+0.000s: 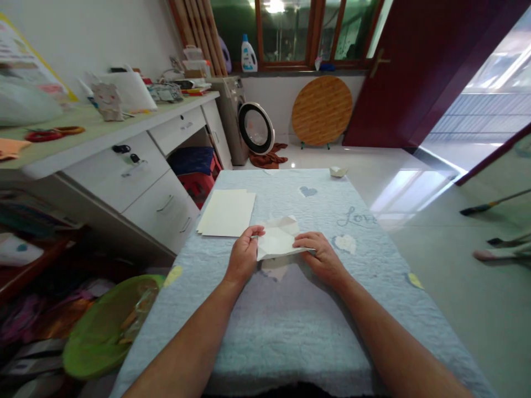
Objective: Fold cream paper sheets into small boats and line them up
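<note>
Between my two hands is a creased, partly folded sheet of paper (279,239), tilted a little above the cloth-covered table (290,331). My left hand (244,255) pinches its left edge, with the thumb on top. On the right side, my right hand (320,253) grips the paper, its fingers lying over the upper face and the thumb hidden below. A stack of pale cream paper sheets (228,213) lies flat to the left, beyond my left hand. At the far right corner of the table sits a small folded paper piece (338,172).
A white desk (136,132) with drawers runs along the left. Below it stands a green basin (95,337). Ahead are a washing machine (232,121) with its round door ajar and a round wooden tabletop (322,110) against the wall. A dark red door (385,77) is at right.
</note>
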Action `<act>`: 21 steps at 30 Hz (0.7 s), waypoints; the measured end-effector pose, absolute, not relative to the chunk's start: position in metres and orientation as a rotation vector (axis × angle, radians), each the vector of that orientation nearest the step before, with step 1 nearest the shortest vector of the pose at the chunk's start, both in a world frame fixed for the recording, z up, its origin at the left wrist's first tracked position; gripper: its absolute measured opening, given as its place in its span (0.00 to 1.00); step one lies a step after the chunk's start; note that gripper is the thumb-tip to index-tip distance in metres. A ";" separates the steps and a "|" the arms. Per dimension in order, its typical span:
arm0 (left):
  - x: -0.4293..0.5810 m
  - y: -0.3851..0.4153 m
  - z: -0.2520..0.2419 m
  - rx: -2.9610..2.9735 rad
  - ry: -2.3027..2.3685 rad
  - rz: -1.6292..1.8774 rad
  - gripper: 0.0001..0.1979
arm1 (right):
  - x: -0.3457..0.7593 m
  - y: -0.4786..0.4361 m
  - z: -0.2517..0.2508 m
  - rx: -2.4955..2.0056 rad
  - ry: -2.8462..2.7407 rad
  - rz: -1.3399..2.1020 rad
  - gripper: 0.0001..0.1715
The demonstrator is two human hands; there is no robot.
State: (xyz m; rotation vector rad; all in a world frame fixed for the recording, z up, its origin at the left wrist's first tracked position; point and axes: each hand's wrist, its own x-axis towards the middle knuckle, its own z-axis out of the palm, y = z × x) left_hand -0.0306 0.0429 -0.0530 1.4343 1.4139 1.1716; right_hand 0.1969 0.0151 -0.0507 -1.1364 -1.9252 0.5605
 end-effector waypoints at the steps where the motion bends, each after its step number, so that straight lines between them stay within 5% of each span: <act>1: -0.031 0.043 -0.053 1.432 1.412 1.168 0.16 | 0.197 0.015 -0.050 -1.134 -1.930 0.565 0.13; 21: -0.030 0.043 -0.056 1.425 1.374 1.185 0.16 | 0.197 0.015 -0.051 -1.156 -1.914 0.541 0.12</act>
